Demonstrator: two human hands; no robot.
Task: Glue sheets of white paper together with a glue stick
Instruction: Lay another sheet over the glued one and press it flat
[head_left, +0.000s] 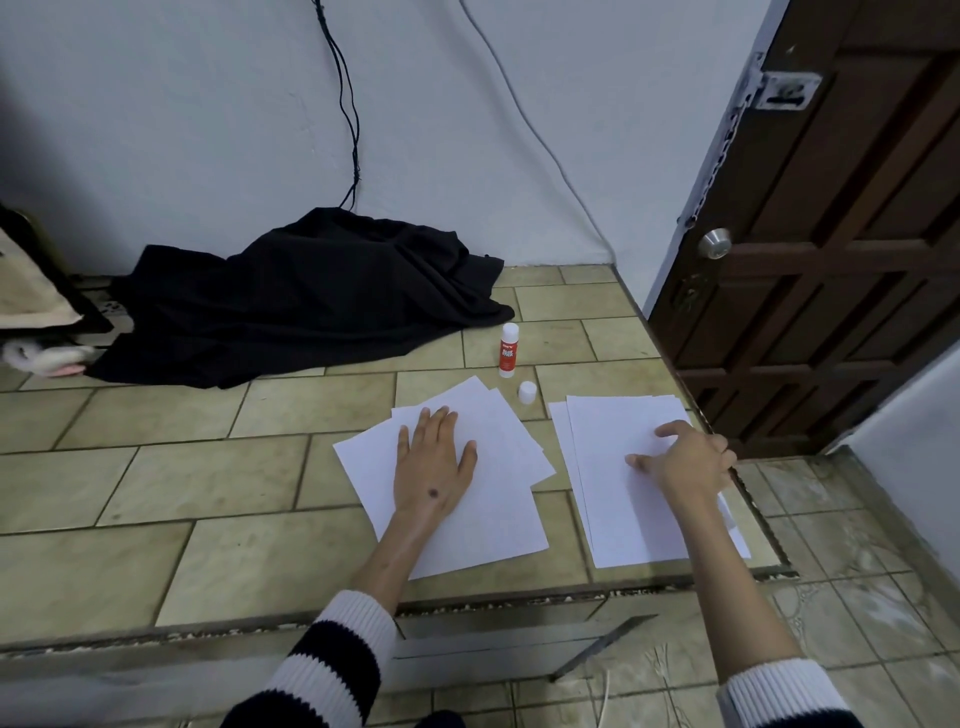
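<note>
- I cannot read the label on the glue stick (508, 349); only red print on a white tube shows.
- How many sheets lie in each pile is hard to count; I see only staggered edges.
- The right forearm covers the near right corner of the right pile (623, 499), and the black cloth (301, 296) hides whatever the cables (348, 104) run down to.
- My left hand (434, 462) lies flat, palm down, on the left pile (483, 519), its fingers (441, 421) straight and spread, gripping nothing.
- My right hand (685, 457) rests on the right pile near its far right edge; thumb and forefinger reach out over the paper while the other fingers curl under. I cannot tell whether they pinch a sheet or only press on it.
- Both piles lie on the tiled bench (208, 467), apart from each other, the left one fanned and skewed, the right one nearly squared.
- The glue stick stands upright beyond the piles, between them, well apart from both hands.
- Its white cap (527, 392) stands off the tube, just beside the far corner of the left pile.
- A dark wooden door (831, 260) stands at the right.
</note>
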